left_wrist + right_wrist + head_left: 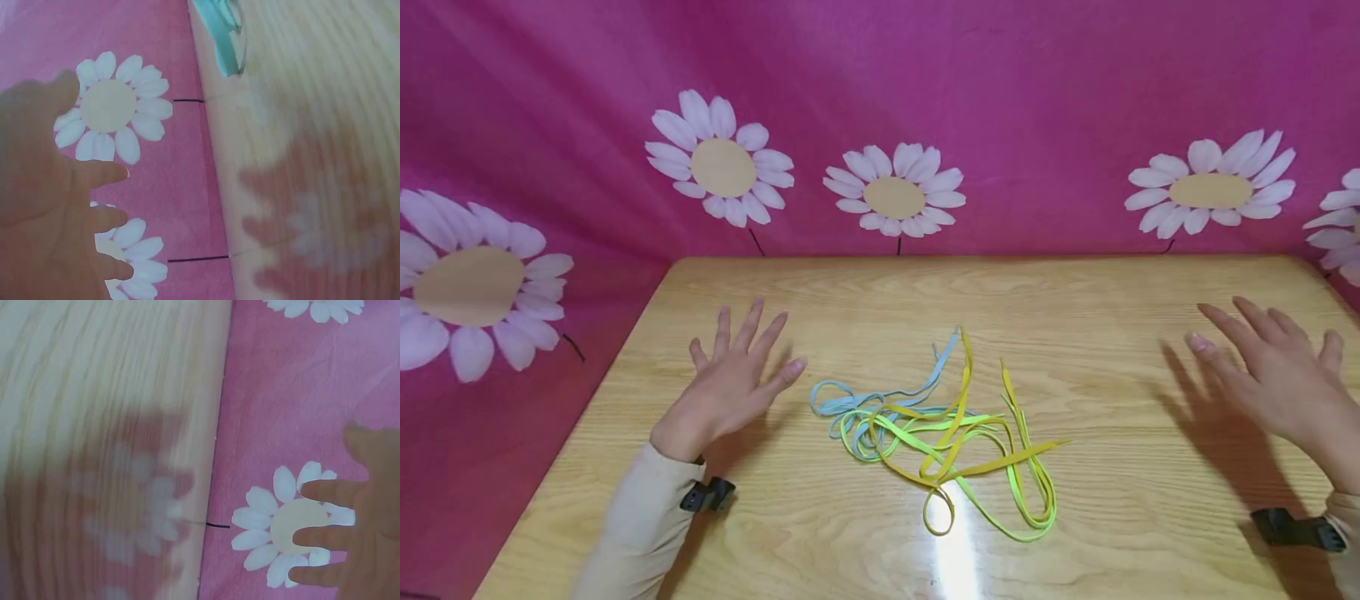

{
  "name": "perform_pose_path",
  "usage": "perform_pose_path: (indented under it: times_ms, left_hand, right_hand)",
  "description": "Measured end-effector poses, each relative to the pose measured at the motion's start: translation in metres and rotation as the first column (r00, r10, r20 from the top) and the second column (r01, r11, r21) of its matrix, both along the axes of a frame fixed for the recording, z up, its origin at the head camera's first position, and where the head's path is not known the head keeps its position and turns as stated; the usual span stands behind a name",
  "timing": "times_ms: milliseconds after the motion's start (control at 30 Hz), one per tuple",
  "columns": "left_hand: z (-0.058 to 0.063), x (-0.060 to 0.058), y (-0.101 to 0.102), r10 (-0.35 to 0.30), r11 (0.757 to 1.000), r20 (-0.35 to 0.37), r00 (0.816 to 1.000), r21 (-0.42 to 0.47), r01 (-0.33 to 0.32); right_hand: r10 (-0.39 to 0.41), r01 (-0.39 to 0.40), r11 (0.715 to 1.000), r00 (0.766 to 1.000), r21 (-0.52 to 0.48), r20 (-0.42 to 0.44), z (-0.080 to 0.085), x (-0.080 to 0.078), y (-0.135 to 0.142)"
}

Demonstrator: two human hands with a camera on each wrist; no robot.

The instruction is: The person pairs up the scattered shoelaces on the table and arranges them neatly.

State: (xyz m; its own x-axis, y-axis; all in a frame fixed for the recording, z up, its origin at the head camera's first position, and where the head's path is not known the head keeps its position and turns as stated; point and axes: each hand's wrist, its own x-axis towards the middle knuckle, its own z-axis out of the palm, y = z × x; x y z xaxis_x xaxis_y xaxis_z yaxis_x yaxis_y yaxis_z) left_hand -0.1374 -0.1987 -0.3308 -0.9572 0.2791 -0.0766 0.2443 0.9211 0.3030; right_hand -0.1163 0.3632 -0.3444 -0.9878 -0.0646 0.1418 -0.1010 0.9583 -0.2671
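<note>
Three flat shoelaces lie in a loose tangle mid-table in the head view. The blue shoelace (842, 403) is bunched at the left of the tangle, and a stretch of it also shows in the left wrist view (219, 34). A yellow-green shoelace (1051, 500) loops to the right, crossed by a mustard-yellow shoelace (1015, 458). Left of the tangle, my left hand (730, 387) hovers above the table with fingers spread. Well to the right, my right hand (1277, 379) is also raised, its fingers extended. Both hands hold nothing and are apart from the laces.
The wooden table (1075, 308) has a back edge that meets a magenta cloth (1037, 100) printed with white daisies. Dark straps with small devices (707, 495) sit on both wrists. Light glares off the table near its front.
</note>
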Motion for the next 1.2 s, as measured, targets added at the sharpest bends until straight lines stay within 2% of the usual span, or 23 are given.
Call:
perform_pose_path:
  times_ms: [133,233,300,400,500,533,600,667,733,833,967,1067,1200]
  left_hand:
    - [0.001,-0.006,0.006,-0.06,0.998,-0.014,0.998,0.034,0.06]
    - [0.006,-0.015,0.015,-0.123,0.991,-0.016,0.992,0.044,0.123]
    - [0.01,-0.022,0.026,-0.175,0.983,-0.015,0.985,0.051,0.175]
    - [0.013,-0.036,0.048,-0.287,0.956,-0.038,0.957,0.054,0.289]
    - [0.015,-0.045,0.077,-0.396,0.917,-0.063,0.916,0.02,0.398]
    - [0.015,-0.046,0.087,-0.427,0.903,-0.07,0.901,0.008,0.429]
    - [0.014,-0.045,0.109,-0.454,0.891,-0.063,0.889,-0.006,0.454]
    - [0.011,-0.042,0.129,-0.475,0.88,-0.059,0.878,-0.024,0.474]
    - [0.006,-0.038,0.148,-0.485,0.874,-0.039,0.874,-0.038,0.484]
    - [-0.002,-0.031,0.17,-0.497,0.863,0.041,0.867,-0.078,0.498]
    - [-0.01,-0.022,0.186,-0.464,0.867,0.137,0.875,-0.131,0.48]
    - [-0.014,-0.017,0.19,-0.44,0.875,0.127,0.889,-0.162,0.456]
    - [-0.015,-0.015,0.187,-0.442,0.883,0.094,0.892,-0.128,0.451]
  right_hand:
    - [0.034,-0.035,0.999,0.998,-0.014,-0.057,0.001,-0.002,-0.007]
    - [0.1,-0.1,0.995,0.99,0.002,-0.098,0.001,-0.006,-0.02]
    - [0.165,-0.163,0.986,0.977,0.021,-0.137,0.002,-0.011,-0.032]
    - [0.295,-0.286,0.956,0.932,0.07,-0.21,0.002,-0.02,-0.055]
    - [0.443,-0.431,0.896,0.855,0.105,-0.269,-0.001,-0.028,-0.083]
    - [0.489,-0.477,0.871,0.826,0.114,-0.28,-0.003,-0.03,-0.093]
    - [0.559,-0.55,0.827,0.784,0.114,-0.271,-0.006,-0.032,-0.111]
    - [0.6,-0.597,0.797,0.763,0.097,-0.24,-0.01,-0.034,-0.126]
    - [0.609,-0.606,0.792,0.772,0.078,-0.183,-0.014,-0.035,-0.137]
    - [0.605,-0.603,0.796,0.792,0.049,-0.083,-0.016,-0.033,-0.147]
    - [0.62,-0.618,0.784,0.785,0.065,-0.01,-0.015,-0.028,-0.153]
    - [0.625,-0.623,0.779,0.781,0.08,-0.004,-0.014,-0.026,-0.157]
    - [0.607,-0.603,0.791,0.795,0.101,-0.004,-0.014,-0.023,-0.156]
